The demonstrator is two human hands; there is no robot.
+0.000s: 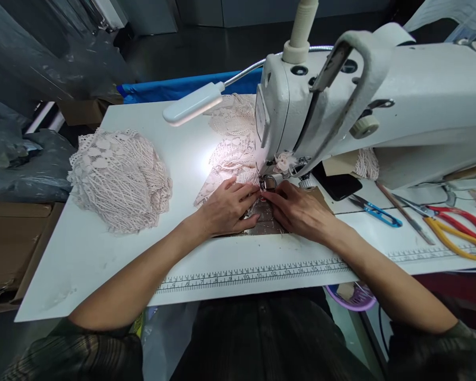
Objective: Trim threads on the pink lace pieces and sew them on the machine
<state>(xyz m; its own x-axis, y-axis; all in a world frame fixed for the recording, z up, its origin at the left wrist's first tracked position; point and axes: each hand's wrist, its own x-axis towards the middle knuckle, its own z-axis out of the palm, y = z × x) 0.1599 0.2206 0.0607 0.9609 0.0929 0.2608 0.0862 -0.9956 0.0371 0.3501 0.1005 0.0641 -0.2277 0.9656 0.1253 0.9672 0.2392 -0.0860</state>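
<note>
Dark shirt (257,338): nearest, before the white table (103,280).
Left hand (232,208): fingers spread flat against pink lace (236,159).
Right hand (301,210): fingers bent near the presser foot (267,182); grip unclear.
Pink lace: partly under the sewing machine (280,111).

The left hand (232,207) hides part of the lace (230,159); the sewing machine (424,95) is cut off at the right.

Single head-worn view from the near side of the white table (75,248), close, forward and down
</note>
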